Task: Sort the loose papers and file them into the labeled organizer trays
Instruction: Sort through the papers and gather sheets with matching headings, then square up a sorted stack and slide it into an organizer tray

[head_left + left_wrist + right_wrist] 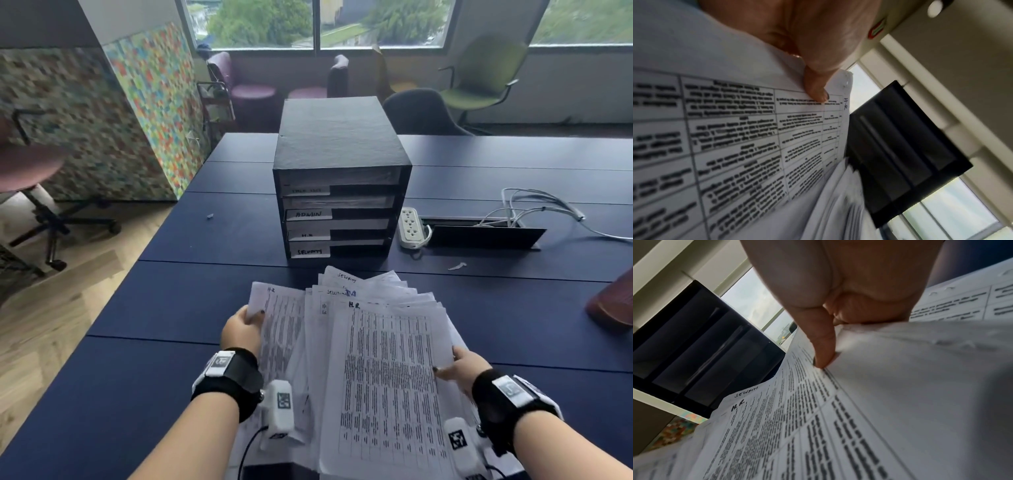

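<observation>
A fanned stack of printed papers (pixel 363 346) is held above the dark blue table (pixel 171 301), with "H.R" and "SECURITY" handwritten at their tops. My left hand (pixel 241 330) pinches one sheet marked H.R (pixel 281 318) (pixel 748 129) at its top left corner, thumb (pixel 816 87) on top. My right hand (pixel 457 368) grips the right edge of the stack (pixel 859 410), thumb (pixel 822 344) pressing the top H.R sheet. The black organizer (pixel 339 185) stands just beyond the papers, its stacked trays labeled, among them ADMIN, H.R and SECURITY, with papers inside.
A white power strip (pixel 411 228) and an open cable hatch with white cords (pixel 513 216) lie right of the organizer. A reddish-brown object (pixel 613 305) sits at the right table edge. Chairs (pixel 479 78) stand behind the table, and a stool (pixel 30 178) to the left.
</observation>
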{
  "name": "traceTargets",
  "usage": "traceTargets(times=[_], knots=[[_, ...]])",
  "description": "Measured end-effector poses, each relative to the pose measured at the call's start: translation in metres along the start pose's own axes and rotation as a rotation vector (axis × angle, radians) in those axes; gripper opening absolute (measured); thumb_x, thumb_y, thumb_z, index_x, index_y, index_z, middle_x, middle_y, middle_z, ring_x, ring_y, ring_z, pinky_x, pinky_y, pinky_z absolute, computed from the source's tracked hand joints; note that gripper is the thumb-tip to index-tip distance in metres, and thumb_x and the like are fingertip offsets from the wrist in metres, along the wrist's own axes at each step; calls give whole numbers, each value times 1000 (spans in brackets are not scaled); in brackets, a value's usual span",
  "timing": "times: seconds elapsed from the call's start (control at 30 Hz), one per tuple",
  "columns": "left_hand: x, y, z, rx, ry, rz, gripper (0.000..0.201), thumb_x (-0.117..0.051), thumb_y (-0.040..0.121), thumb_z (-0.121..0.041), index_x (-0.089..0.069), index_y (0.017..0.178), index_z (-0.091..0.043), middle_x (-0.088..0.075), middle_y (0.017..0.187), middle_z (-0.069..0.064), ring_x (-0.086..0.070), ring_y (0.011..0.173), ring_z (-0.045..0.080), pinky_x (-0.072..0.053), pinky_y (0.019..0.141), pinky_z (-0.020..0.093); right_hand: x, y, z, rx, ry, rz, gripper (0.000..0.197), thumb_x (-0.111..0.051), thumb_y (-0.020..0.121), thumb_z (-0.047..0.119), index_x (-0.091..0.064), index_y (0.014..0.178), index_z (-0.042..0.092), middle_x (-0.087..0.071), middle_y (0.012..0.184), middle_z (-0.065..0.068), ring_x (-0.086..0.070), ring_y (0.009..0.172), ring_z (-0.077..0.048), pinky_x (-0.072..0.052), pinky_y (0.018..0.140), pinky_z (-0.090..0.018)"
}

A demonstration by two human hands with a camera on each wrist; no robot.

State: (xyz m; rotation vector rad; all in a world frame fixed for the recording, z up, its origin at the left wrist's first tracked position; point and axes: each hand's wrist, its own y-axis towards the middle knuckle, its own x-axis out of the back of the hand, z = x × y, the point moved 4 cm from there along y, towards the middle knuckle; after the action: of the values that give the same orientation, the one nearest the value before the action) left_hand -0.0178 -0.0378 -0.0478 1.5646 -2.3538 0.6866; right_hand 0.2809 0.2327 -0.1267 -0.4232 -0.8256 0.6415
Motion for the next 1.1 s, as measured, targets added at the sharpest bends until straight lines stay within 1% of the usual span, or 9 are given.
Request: traceTargets(times=[0.17,0.33,0.47,0.53,0.67,0.73,0.9,1.0,1.1], knots=[[34,3,-65,-315,46,-34,12,-58,90,-29,-66,84,-23,-71,77,-2,-67,75,23,-53,70,39,4,-2,-2,-1,-52,14,20,-70,79,9,-59,96,11,-63,93,-7,-57,87,-19,-44,79,-25],[44,-33,-148,-688,172,-54,7,-60,91,-27,-65,85,-24,-59,63,-14,-53,61,-2,-36,57,7,-2,15,-15,11,130,-12,36,-68,78,0,-61,113,4,-70,95,-15,-65,94,-33,-48,95,-47],[35,-65,-181,-743,-8,86,9,-61,89,-23,-64,83,-29,-66,71,-23,-57,66,-7,-41,62,11,-1,17,-10,62,220,-35,34,-65,81,1,-60,114,5,-69,92,-16,-65,86,-31,-52,88,-42],[28,-73,-185,-727,-128,136,7,-63,88,-22,-66,84,-28,-70,78,-20,-63,73,-2,-45,66,14,3,10,-2,97,290,-54,29,-62,83,-1,-60,111,5,-67,86,-14,-62,77,-27,-52,75,-32],[7,-73,-172,-582,-335,248,6,-66,86,-14,-63,81,-13,-70,71,-13,-63,63,1,-47,58,15,8,-8,17,160,461,-3,27,-57,86,-5,-57,111,5,-67,84,-17,-61,79,-29,-49,85,-47],[-6,-67,-155,-487,-380,269,6,-67,85,-13,-63,83,-9,-71,72,-8,-64,65,4,-49,58,17,11,-18,27,201,570,47,27,-59,84,-4,-58,110,4,-70,74,-10,-64,67,-26,-53,76,-43],[-32,-54,-105,-200,-512,85,17,-68,84,-9,-56,96,-13,-62,97,0,-62,71,5,-47,52,9,16,-38,50,305,816,203,93,-94,18,42,-63,99,9,-73,78,-9,-68,60,-22,-56,55,-33],[-44,-50,-80,-167,-414,56,17,-67,86,-20,-58,79,-32,-56,116,4,-63,83,15,-52,63,20,18,-50,65,376,887,290,96,-94,18,40,-63,103,9,-73,86,-11,-69,66,-23,-57,56,-33],[-50,-51,-73,-140,-382,88,25,-66,87,-21,-43,93,-30,-64,101,3,-64,82,19,-48,68,29,16,-62,81,422,925,354,90,-95,17,36,-65,96,6,-73,83,-13,-70,63,-22,-58,55,-33]])
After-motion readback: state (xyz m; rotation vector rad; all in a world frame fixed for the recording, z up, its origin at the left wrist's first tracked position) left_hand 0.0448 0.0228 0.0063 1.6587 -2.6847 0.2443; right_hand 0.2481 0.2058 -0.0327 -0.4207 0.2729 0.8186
